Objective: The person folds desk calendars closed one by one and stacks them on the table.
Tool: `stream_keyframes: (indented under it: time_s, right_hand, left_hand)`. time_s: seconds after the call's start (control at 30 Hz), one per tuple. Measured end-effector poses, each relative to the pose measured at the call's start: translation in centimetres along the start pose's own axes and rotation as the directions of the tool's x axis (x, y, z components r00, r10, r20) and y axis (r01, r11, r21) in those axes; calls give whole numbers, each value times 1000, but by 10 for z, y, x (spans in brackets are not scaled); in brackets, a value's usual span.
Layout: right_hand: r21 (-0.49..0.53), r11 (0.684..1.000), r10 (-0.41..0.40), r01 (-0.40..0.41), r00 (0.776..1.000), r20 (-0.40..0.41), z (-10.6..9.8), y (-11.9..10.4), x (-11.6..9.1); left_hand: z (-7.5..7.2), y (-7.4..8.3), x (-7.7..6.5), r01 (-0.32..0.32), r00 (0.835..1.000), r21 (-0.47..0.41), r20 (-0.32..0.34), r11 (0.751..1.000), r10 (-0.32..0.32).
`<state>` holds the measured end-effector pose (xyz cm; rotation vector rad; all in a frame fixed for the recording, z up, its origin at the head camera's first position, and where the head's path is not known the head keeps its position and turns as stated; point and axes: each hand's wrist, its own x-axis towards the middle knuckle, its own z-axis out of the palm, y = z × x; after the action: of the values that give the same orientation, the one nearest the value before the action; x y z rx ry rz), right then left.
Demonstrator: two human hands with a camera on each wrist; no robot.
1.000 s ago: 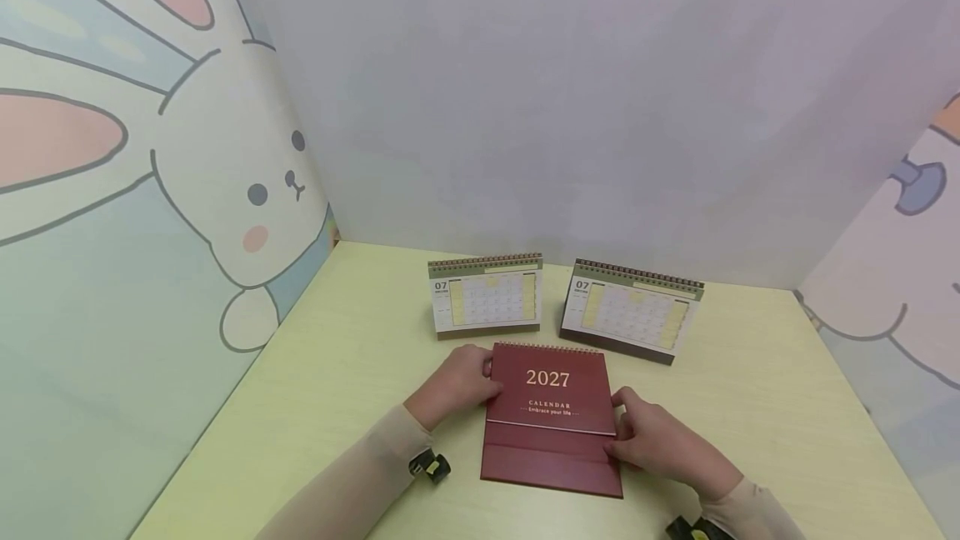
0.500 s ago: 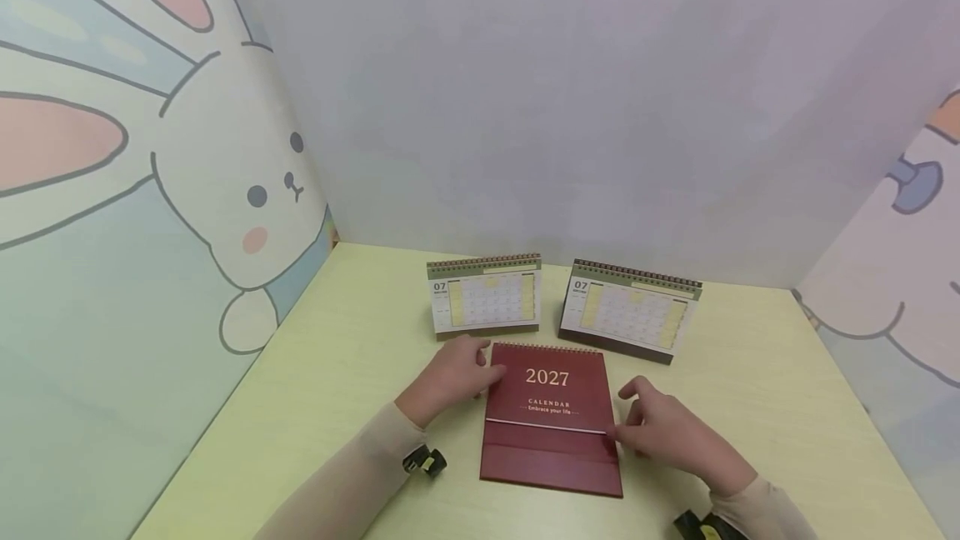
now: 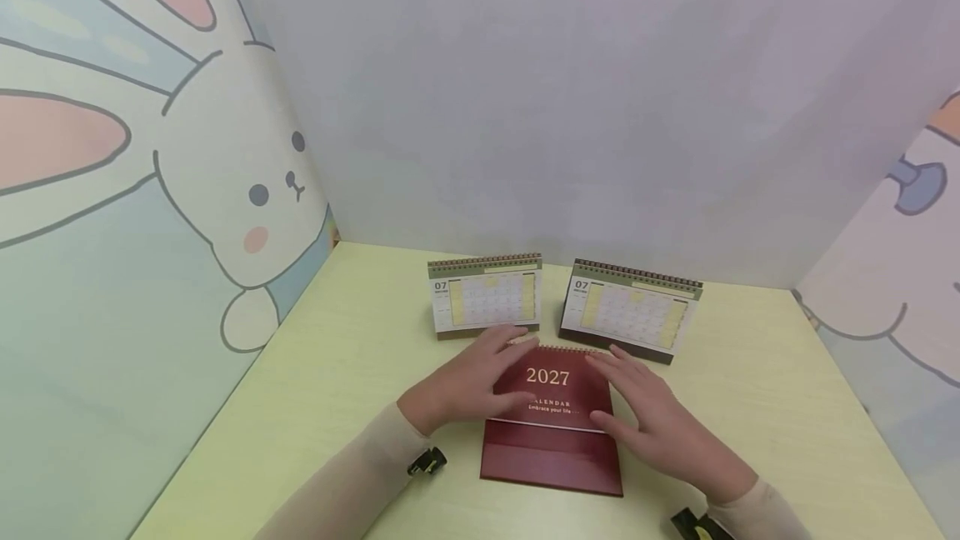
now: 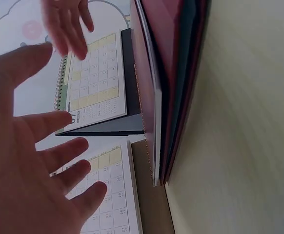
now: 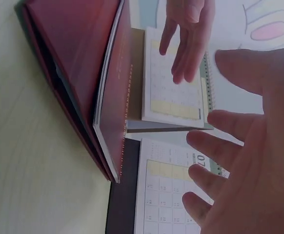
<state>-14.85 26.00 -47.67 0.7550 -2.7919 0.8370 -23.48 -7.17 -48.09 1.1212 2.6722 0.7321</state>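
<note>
Left hand [image 3: 468, 380] and right hand [image 3: 663, 422] are hovering, gripping nothing; only wrist views are showing clearance above the rectangular maroon spiral-bound calendar [image 3: 551, 390], lying apart from the yellowish worktop's [image 3: 352, 348] back edge.

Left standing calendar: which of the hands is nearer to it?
Left. The left hand is in front of the left standing calendar, overlapping its lower edge in the head view; the right hand is farther, over the right side of the red calendar.
</note>
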Motion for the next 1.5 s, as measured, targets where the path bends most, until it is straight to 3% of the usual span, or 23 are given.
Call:
stream_keyframes:
  time_s: [0.3, 0.5, 0.63, 0.83, 1.03, 1.5]
  right_hand:
    - [-52, 998, 30, -28, 998, 48, 5, -5, -1]
    - [-57, 996, 78, -73, 991, 105, 12, -8, -3]
    - [-68, 996, 69, -59, 987, 148, 16, -12, -5]
    - [-113, 993, 61, -36, 972, 225, 15, -14, -3]
    - [-136, 990, 67, -32, 963, 262, 14, -12, 2]
    - [-149, 987, 111, -57, 917, 382, 40, -7, 13]
  left_hand:
    - [5, 5, -1, -30, 997, 165, 70, 986, 19]
    - [11, 8, -4, -32, 995, 183, 100, 983, 14]
    - [18, 9, -3, -50, 991, 193, 132, 980, 24]
    - [17, 12, -7, -14, 983, 199, 184, 980, -24]
    - [14, 14, -3, -50, 974, 301, 228, 952, -21]
    - [25, 15, -2, -33, 946, 433, 304, 901, -112]
